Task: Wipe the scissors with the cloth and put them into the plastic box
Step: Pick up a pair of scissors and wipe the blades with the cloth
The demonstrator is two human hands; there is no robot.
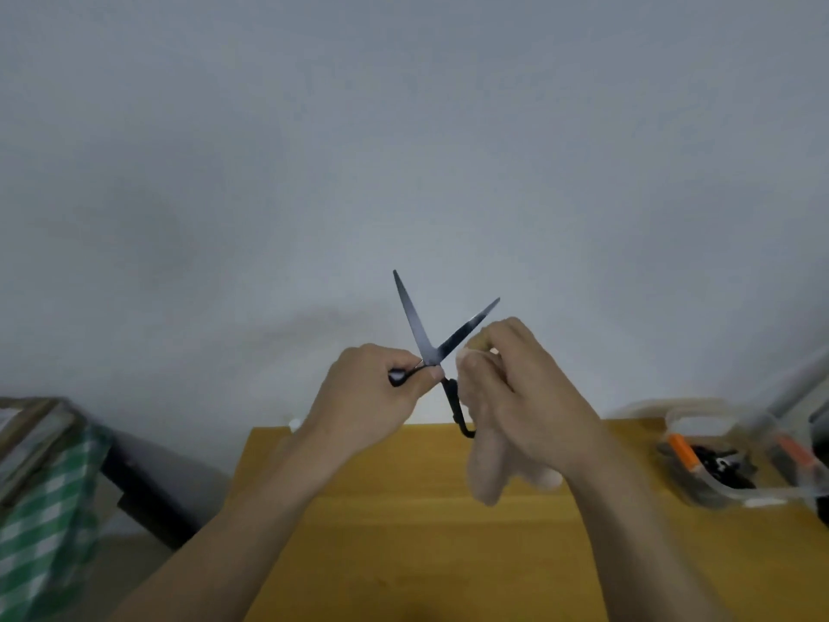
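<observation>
Currently we hold the scissors raised above the far edge of the wooden table, blades spread wide in a V, tips pointing up toward the grey wall. Our left hand grips one black handle, fingers curled round it. Our right hand pinches the pale cloth against the right blade near the pivot; the cloth's loose end hangs below the hand. We note the clear plastic box at the table's right edge, holding dark and orange items, blurred. Green checked fabric lies off the table's left side.
</observation>
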